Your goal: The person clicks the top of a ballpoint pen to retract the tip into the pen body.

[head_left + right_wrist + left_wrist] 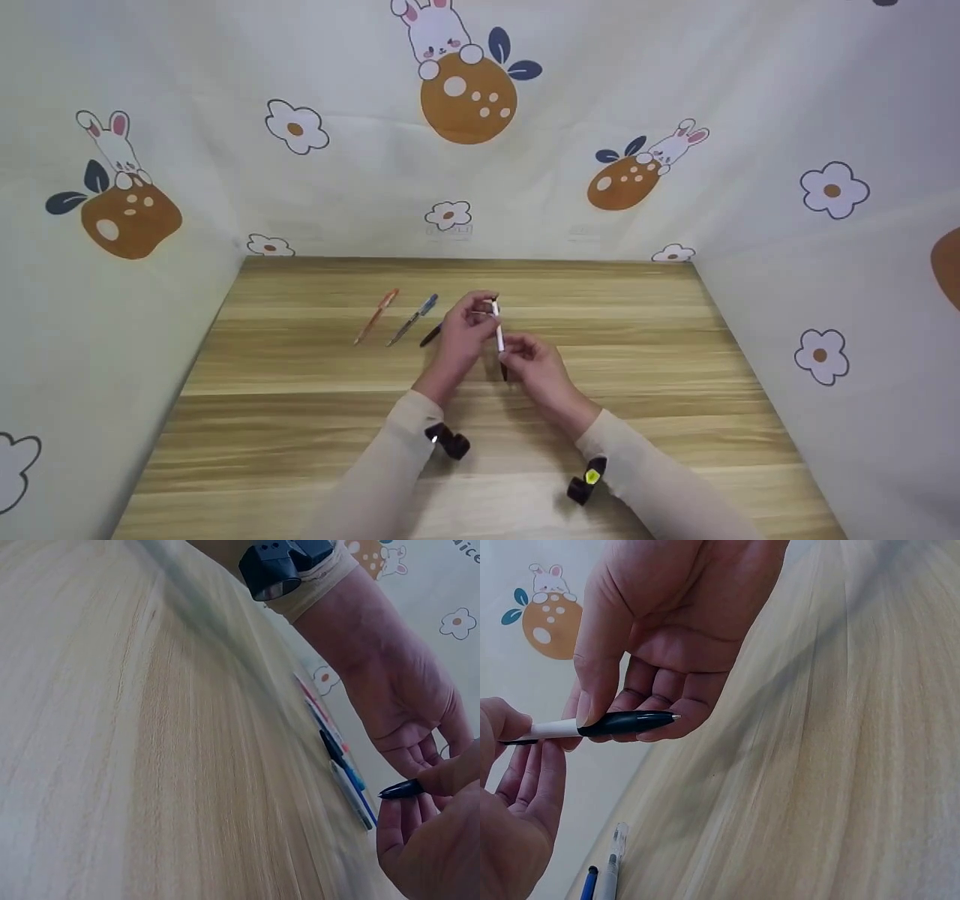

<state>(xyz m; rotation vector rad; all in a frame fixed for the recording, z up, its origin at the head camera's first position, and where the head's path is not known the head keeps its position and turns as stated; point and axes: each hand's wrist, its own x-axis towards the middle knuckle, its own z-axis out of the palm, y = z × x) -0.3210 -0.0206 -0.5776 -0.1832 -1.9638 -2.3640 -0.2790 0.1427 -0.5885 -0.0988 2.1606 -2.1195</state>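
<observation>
A white click pen (499, 334) with a black grip section is held between both hands, clear of the table. My left hand (466, 334) pinches its far end, thumb on the white barrel. Lower down, my right hand (538, 369) pinches it between thumb and fingers where white meets black. In the left wrist view the black grip (630, 722) ends in a bare metal point. The right wrist view shows just this dark tip (401, 789) poking out past the right thumb; the rest hides behind the fingers.
Left of the hands on the wooden table (300, 420) lie an orange-red pen (376, 316), a blue-and-clear pen (412, 320) and a dark pen (430, 335) partly behind the left hand. A clear-capped pen (613, 870) lies alongside. Patterned cloth (360, 172) walls the table in.
</observation>
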